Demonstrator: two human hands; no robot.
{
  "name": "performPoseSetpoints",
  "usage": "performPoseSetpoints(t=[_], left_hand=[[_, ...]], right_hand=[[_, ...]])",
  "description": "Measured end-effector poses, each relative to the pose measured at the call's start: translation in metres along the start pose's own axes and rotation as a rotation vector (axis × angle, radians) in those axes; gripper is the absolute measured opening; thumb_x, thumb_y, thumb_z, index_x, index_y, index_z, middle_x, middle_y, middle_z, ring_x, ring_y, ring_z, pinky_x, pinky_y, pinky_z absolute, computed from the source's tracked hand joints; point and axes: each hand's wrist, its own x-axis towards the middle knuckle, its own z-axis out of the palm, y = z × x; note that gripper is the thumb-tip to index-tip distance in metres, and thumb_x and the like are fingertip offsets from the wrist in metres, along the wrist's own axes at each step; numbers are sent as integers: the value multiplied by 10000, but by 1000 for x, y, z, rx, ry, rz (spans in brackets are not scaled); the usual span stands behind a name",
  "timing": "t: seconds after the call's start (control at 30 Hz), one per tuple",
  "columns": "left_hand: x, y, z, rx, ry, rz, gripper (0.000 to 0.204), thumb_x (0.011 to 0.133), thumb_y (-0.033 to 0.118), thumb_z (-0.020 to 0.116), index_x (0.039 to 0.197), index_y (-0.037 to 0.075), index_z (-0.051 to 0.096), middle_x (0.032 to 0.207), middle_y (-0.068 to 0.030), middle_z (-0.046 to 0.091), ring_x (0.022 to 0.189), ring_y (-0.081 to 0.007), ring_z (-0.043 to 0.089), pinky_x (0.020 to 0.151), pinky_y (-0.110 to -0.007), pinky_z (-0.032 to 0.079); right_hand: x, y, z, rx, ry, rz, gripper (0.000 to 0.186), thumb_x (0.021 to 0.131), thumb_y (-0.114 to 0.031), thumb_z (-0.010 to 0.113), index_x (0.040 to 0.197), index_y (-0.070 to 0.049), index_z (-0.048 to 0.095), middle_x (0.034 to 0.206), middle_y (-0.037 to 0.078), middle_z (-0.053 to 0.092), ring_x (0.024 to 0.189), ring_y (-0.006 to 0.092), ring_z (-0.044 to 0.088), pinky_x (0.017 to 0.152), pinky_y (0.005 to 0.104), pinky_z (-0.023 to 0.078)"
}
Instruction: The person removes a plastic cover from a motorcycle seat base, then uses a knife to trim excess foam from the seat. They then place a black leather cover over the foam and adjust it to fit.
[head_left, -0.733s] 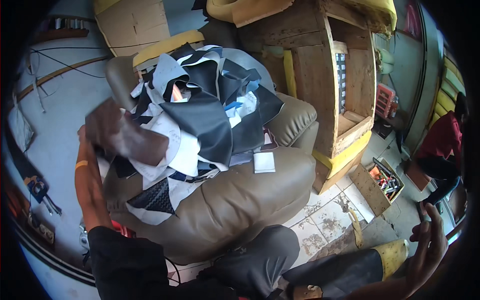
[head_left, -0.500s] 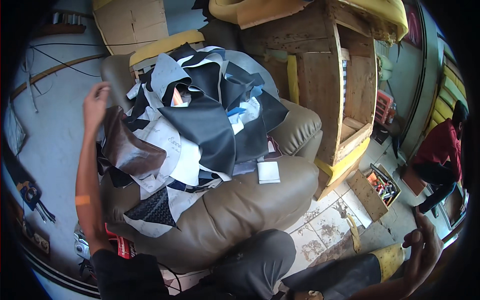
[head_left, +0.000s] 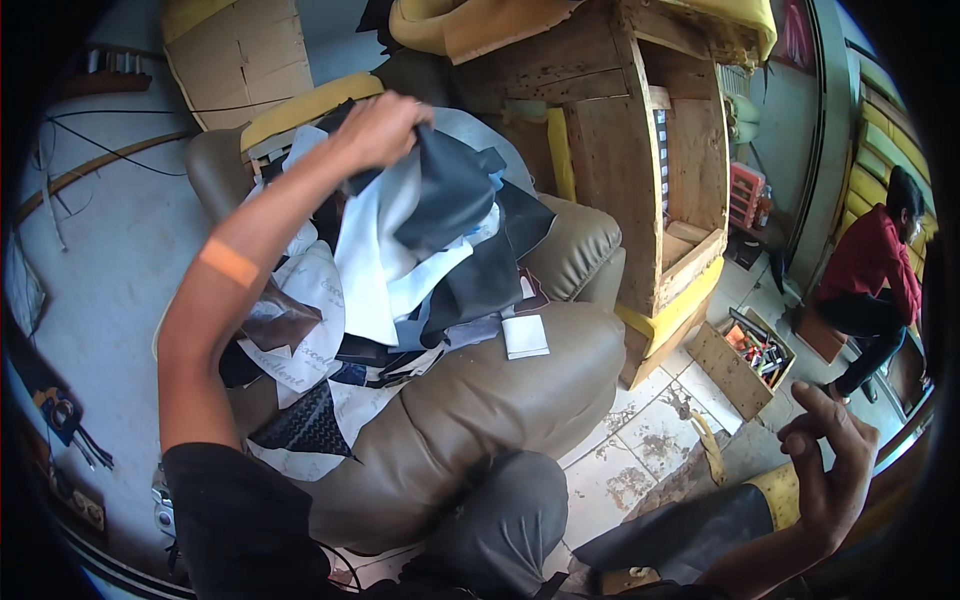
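My left hand (head_left: 382, 130) is closed on the upper edge of a black sheet of upholstery leather (head_left: 452, 195), lifting it over a heap of leather scraps. The sheet hangs blurred from my fingers, its pale backing partly turned out. White-backed offcuts (head_left: 300, 355), a brown scrap (head_left: 284, 318) and a black textured scrap (head_left: 305, 420) lie in the heap, which rests on a taupe padded armchair (head_left: 500, 400). Away at the lower right, my right hand (head_left: 835, 455) is raised above the floor, fingers loosely bent and apart, nothing visible in it.
A bare wooden furniture frame (head_left: 640, 170) with yellow foam stands behind the chair. To the right are a wooden box (head_left: 742, 365) of tools and a seated person in a red top (head_left: 865, 265). A black-and-yellow padded piece (head_left: 690, 530) lies below my right hand.
My left hand has swung right, from beside the heap to over it, and taken hold of the black leather sheet, pulling it up. My right hand's fingers have spread slightly.
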Motion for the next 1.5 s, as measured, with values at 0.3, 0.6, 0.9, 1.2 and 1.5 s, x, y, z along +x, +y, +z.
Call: performPoseSetpoints(t=[0.3,0.6,0.9,1.2,1.5], left_hand=[[121,117,-113,115,460,271,221,802,170,633,960,65,745,905,-242,727,863,-453,711,779,-537,571],[176,294,-206,-2,912,494,257,813,199,588,911,12,734,873,-271,722,851,-430,733,782,-503,607],[186,287,-157,-54,951,1040,306,840,395,747,956,113,715,873,-133,734,871,-351,717,767,-466,571],[187,287,-109,-354,389,787,103,878,173,664,920,81,686,775,-146,687,666,-268,670,652,-386,518],[201,296,-94,-420,86,848,205,770,-31,606,940,20,709,816,-87,730,746,-154,673,725,-311,530]], right_hand=[[31,3,34,37,52,87,595,806,-12,712,1390,-27,596,905,80,710,727,122,624,685,280,498],[49,50,97,476,304,81,808,943,-135,678,1618,-147,235,1506,180,465,1267,283,551,1017,406,480],[0,142,3,254,705,450,324,1000,-225,648,1201,27,679,1004,78,712,983,156,618,899,298,465],[-29,138,-30,339,741,484,262,935,-73,662,1178,-3,731,961,9,727,854,56,638,778,202,497],[-51,147,-50,126,847,474,247,948,-82,661,1161,18,737,964,35,739,863,77,659,782,216,514]])
